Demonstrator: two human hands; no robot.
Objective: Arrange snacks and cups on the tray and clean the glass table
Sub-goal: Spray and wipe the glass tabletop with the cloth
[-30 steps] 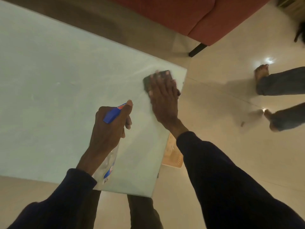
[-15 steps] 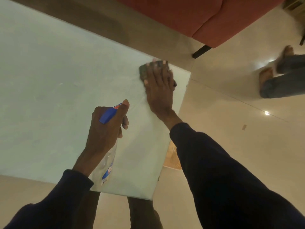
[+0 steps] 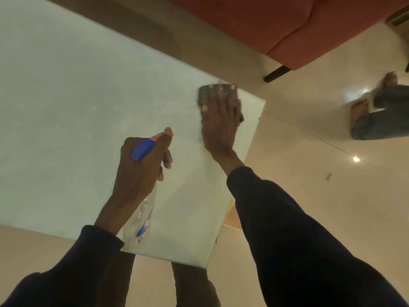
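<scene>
Head view, lower centre: I log left hand point(image 3: 141, 167) gripping the spray bottle point(image 3: 141, 220) by its blue trigger head, above the glass surface point(image 3: 66, 107). Farther up, right hand point(image 3: 219, 125) lies flat, fingers straight, pressing a dark cloth point(image 3: 205, 91) near the surface's far right corner. Red sofa point(image 3: 287, 25) upper right.

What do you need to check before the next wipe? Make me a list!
1. Flat cloth under the right hand on the glass table: ok.
2. Room between cloth and table edge: not ok, it sits near the far corner.
3. Grip of the left hand on the spray bottle: ok, fingers curl round its neck.
4. Nozzle aimed at the glass: cannot tell.
5. Liquid left in the bottle: cannot tell.
6. Another person's feet away from the table: ok.
</scene>
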